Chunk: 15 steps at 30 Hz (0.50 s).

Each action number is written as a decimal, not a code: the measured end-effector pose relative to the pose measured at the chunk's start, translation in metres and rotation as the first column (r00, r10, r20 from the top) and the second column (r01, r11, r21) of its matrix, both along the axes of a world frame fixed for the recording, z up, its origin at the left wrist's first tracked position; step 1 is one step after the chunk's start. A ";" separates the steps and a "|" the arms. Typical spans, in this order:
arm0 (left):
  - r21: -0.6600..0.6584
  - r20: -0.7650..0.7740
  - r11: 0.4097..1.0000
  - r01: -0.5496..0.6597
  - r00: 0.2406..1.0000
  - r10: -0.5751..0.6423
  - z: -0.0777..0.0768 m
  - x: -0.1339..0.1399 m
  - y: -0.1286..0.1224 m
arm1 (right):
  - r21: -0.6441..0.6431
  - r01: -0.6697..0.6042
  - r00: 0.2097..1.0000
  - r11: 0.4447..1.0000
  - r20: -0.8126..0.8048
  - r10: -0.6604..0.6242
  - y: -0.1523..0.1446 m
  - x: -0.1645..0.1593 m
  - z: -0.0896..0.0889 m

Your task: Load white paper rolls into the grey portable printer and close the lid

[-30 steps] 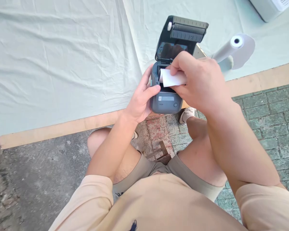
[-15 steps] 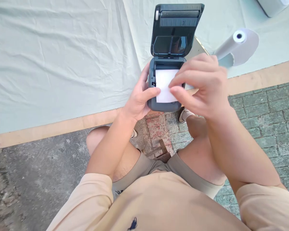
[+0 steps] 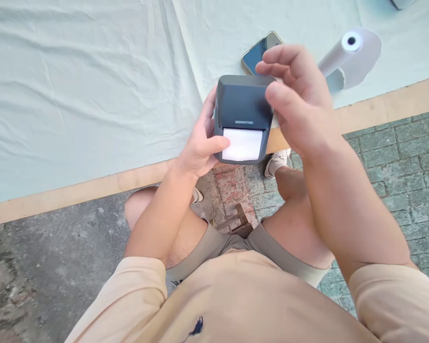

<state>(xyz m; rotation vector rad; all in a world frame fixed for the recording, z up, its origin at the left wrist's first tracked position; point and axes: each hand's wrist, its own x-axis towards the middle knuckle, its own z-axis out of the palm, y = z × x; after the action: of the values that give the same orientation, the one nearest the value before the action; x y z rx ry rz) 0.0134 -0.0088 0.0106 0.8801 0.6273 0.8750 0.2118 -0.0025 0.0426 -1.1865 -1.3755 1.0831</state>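
A dark label printer (image 3: 243, 102) with its lid down is held above the table's front edge. White paper (image 3: 243, 144) comes out below the lid and lies over the printer's near face. My left hand (image 3: 203, 143) grips the printer from the left side, its thumb pressing on the paper's left edge. At the printer's upper right is my right hand (image 3: 296, 95), fingers apart and slightly blurred, the thumb by the lid's corner. Whether that thumb touches the lid I cannot tell.
Behind my right hand a phone (image 3: 256, 55) lies on the pale cloth (image 3: 93, 95) covering the table. To the right rests a white paper roll (image 3: 338, 55), its loose end unrolled. Part of a grey object (image 3: 403, 4) shows at the top edge.
The printer's lid has swung down from raised to shut over the compartment. My right hand has let go of the paper and moved up to the lid's right side. The phone has come into view.
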 end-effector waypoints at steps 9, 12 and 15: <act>-0.141 0.109 0.986 -0.088 0.989 0.103 0.001 0.007 0.007 | -0.094 -0.105 0.994 0.990 -0.037 0.102 -0.005 0.001 -0.014; -0.152 0.034 0.976 -0.156 0.986 0.163 -0.003 0.010 0.008 | -0.083 -0.122 0.993 0.989 -0.009 0.121 -0.007 0.005 -0.008; -0.148 0.032 0.968 -0.200 0.978 0.207 -0.005 0.009 0.009 | -0.023 -0.165 0.980 0.986 0.109 0.167 -0.010 0.013 0.002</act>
<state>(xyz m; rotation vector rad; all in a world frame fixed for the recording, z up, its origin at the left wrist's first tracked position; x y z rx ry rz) 0.0228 0.0002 0.0052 0.6701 0.7398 1.0189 0.2244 -0.0128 0.0446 -1.1722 -1.5776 1.1594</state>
